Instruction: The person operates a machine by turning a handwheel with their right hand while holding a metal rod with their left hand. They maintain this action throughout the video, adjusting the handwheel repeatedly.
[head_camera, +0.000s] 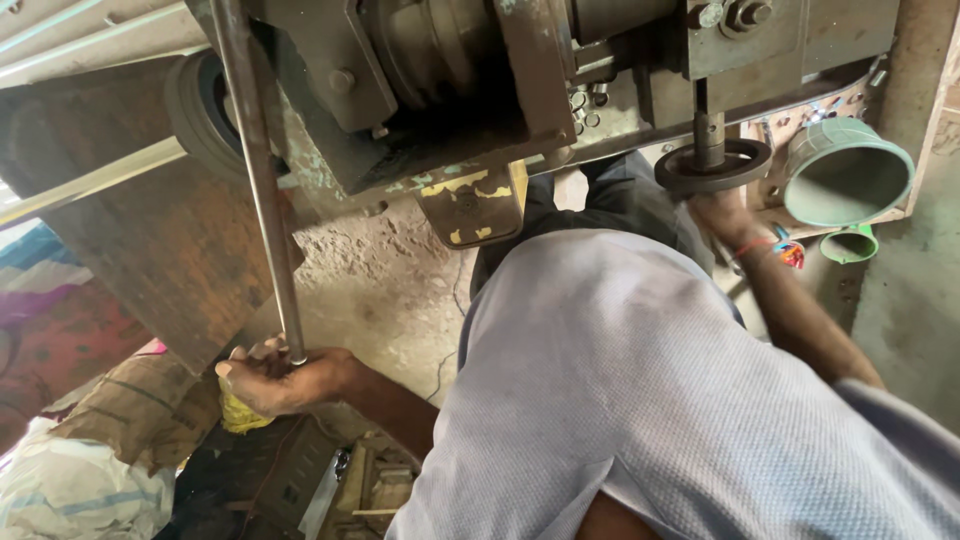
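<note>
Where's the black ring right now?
In the head view, upper right: the black ring sits around the vertical shaft under the machine, just above the right hand and left of the green funnel.

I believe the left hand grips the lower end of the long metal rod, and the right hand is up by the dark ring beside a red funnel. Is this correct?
Not quite: the head view shows the funnel is pale green, not red. The rest holds: the left hand grips the lower end of the long metal rod, and the right hand is up by the dark ring.
</note>
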